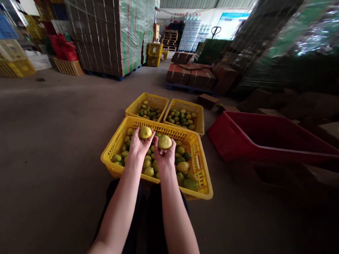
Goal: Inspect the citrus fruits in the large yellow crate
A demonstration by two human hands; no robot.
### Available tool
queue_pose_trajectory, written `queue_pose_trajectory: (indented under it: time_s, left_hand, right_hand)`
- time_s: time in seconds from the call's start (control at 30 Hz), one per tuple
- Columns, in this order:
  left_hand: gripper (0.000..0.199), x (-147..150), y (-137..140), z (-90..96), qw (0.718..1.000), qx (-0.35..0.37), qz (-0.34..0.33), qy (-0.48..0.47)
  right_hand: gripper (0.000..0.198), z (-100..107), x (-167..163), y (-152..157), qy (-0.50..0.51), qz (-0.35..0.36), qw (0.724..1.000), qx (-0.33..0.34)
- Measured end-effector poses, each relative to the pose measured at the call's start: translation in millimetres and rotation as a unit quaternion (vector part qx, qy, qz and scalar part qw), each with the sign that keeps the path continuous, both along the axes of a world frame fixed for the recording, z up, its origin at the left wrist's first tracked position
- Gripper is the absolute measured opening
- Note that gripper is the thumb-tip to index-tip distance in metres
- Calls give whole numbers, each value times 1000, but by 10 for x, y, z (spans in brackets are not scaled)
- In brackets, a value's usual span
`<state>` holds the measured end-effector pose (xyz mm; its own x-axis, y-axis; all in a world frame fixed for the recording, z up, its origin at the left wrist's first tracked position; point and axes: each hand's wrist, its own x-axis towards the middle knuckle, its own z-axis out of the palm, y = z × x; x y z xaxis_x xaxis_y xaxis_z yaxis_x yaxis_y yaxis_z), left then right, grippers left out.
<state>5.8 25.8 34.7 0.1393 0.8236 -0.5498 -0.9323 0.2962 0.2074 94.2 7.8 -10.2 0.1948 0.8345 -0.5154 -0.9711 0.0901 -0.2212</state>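
Above lg. rect. yellow plastic crate, oval yellow lemon is gripped in L hand & similar 2nd lemon in R hand.

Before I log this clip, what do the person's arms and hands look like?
The left hand and right hand are ungloved, with no watch or bracelet showing. Both forearms are bare, with no sleeve, cable or marking in view. Dark legwear shows beneath.

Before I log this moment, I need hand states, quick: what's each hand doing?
Left hand: holding a smooth yellow lemon-shaped fruit.
Right hand: holding a second yellow lemon-shaped fruit.
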Motion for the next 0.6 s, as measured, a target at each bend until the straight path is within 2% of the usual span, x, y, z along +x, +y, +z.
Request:
queue_pose_trajectory:
  time_s: [0.23, 0.4, 0.6]
  left_hand:
    - [27, 39, -4, 4, 1000, -5, -19, -3]
    - [27, 23, 2, 1, 1000, 11, -4, -5]
    - [27, -8, -2, -7, 998, 51, -33, -33]
  right_hand:
    - [19, 14, -9, 5, -26, -13, 1000, 2]
    - [9, 92, -14, -33, 3, 13, 1000, -20]
    - [14, 113, 1, -61, 6, 40, 999, 11]
